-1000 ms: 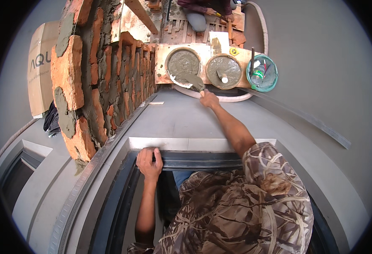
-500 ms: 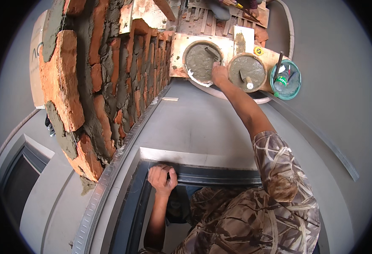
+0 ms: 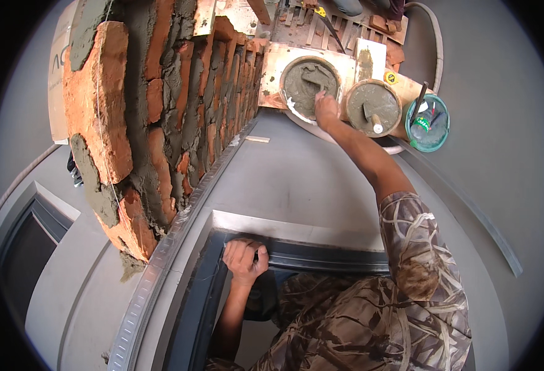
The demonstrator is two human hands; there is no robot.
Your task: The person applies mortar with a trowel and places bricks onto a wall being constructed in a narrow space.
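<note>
Two hands of the wearer are seen. By the right hand (image 3: 328,108), one trowel (image 3: 311,81) is grasped at its handle, and its blade is sunk in the grey mortar (image 3: 303,71) of one white-smeared bucket (image 3: 292,106). By the left hand (image 3: 245,260), placed nearer the wearer than that bucket, one dark window frame (image 3: 315,261) is gripped with the fingers curled over its edge. Just right of the white-smeared bucket, a second mortar bucket (image 3: 374,81) is set, in which one more trowel (image 3: 376,123) is left lying. Farther right of the white-smeared bucket, one teal bucket (image 3: 444,127) is placed, with one green-labelled bottle (image 3: 419,128) and one dark-handled tool (image 3: 418,101) held in it. Under the white-smeared bucket, one wooden board (image 3: 272,74) is laid; to its upper right, one yellow tape measure (image 3: 390,78) is seen. One brick wall (image 3: 154,99) is stood to its left, with one string (image 3: 100,123) stretched along it. Beyond the bucket, one yellow-handled saw (image 3: 332,29) is held by one other person (image 3: 396,8), only partly in view.
</note>
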